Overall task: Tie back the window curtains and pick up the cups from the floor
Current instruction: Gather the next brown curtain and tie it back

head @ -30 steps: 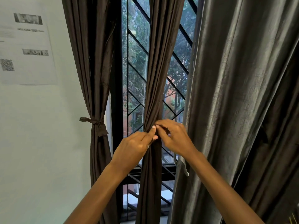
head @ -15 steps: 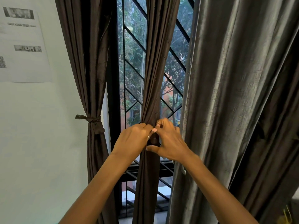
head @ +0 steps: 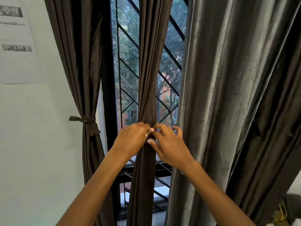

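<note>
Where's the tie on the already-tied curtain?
Head view, left side: the knotted tie cinches the left brown curtain beside the wall, left of the left hand.

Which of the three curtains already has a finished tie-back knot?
The left brown curtain by the wall, cinched by a knotted band. The middle curtain is only being gathered by both hands; the grey curtain hangs loose.

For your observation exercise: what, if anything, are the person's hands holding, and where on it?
Both the left hand and the right hand pinch the middle brown curtain at its gathered waist.
</note>
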